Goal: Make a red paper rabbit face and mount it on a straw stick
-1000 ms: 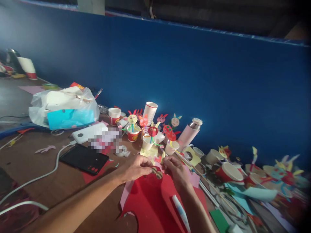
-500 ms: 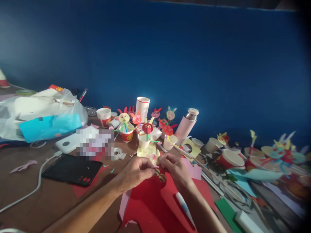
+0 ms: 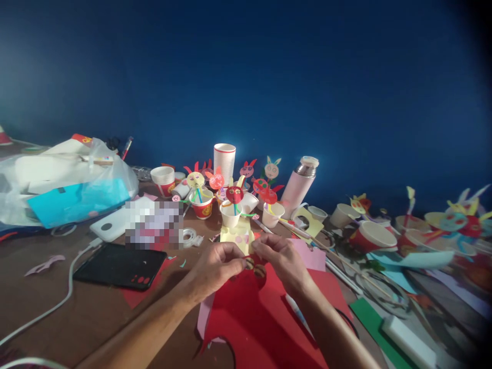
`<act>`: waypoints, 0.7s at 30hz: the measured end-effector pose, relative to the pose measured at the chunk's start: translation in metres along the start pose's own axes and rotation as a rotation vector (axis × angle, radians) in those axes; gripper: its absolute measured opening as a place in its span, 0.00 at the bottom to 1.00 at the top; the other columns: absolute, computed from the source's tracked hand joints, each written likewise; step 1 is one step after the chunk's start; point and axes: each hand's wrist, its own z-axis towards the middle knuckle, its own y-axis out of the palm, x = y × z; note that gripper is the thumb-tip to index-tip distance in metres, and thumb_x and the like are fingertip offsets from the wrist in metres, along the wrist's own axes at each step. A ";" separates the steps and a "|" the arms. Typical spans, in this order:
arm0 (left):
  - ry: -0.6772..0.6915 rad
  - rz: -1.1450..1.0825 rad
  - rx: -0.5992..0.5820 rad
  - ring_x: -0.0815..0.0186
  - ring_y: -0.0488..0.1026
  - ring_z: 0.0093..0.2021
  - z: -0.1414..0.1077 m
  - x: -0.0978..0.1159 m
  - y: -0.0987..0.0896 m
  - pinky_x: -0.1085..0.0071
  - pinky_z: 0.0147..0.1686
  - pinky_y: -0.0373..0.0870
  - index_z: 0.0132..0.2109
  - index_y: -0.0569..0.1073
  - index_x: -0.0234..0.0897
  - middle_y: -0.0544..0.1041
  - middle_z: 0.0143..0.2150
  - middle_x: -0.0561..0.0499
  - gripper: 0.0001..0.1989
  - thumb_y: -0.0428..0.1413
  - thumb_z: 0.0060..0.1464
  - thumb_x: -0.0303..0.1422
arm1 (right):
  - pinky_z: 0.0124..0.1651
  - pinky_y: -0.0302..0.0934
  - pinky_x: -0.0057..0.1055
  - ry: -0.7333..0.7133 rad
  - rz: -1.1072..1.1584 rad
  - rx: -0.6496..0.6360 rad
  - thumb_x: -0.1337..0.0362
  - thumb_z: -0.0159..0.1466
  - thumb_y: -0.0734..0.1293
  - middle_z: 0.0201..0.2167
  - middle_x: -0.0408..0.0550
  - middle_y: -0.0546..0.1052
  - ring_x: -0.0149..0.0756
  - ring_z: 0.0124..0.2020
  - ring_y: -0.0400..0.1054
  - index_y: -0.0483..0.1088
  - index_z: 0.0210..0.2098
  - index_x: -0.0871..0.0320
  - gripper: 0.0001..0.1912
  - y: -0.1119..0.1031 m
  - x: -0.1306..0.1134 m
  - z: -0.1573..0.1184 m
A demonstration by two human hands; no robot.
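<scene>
Two bare hands and two bare forearms are in view. The left hand (image 3: 217,266) has a broad back, a rounded thumb base and slim fingers. The right hand (image 3: 282,261) matches in build, with slender fingers and a gently ridged line of knuckles. Each wrist is narrow. The left forearm (image 3: 154,318) is lean and widens gradually toward the elbow; its surface appears smooth, with a soft sheen along the upper side. The right forearm (image 3: 332,318) is similarly lean, smooth in outline and bare as far as the frame edge. Fingernails are too small to assess.
</scene>
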 end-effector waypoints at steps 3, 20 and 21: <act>0.002 0.003 0.000 0.75 0.58 0.22 0.000 -0.001 0.000 0.76 0.23 0.51 0.27 0.68 0.31 0.65 0.20 0.56 0.08 0.56 0.45 0.32 | 0.25 0.51 0.25 -0.008 0.000 -0.012 0.61 0.53 0.65 0.15 0.37 0.65 0.25 0.19 0.56 0.65 0.19 0.60 0.11 -0.001 0.000 -0.001; 0.017 -0.002 0.035 0.76 0.57 0.21 0.001 -0.004 0.000 0.77 0.22 0.50 0.26 0.69 0.31 0.64 0.19 0.57 0.08 0.56 0.44 0.32 | 0.26 0.54 0.26 0.016 -0.038 0.010 0.59 0.53 0.65 0.18 0.41 0.70 0.28 0.21 0.60 0.69 0.21 0.59 0.10 0.000 0.005 -0.001; 0.020 -0.002 0.033 0.76 0.57 0.21 0.002 -0.005 0.000 0.77 0.22 0.50 0.26 0.69 0.31 0.64 0.19 0.57 0.07 0.56 0.44 0.32 | 0.26 0.54 0.26 0.018 -0.037 0.012 0.59 0.53 0.65 0.18 0.41 0.70 0.28 0.21 0.60 0.69 0.21 0.59 0.10 0.000 0.005 -0.001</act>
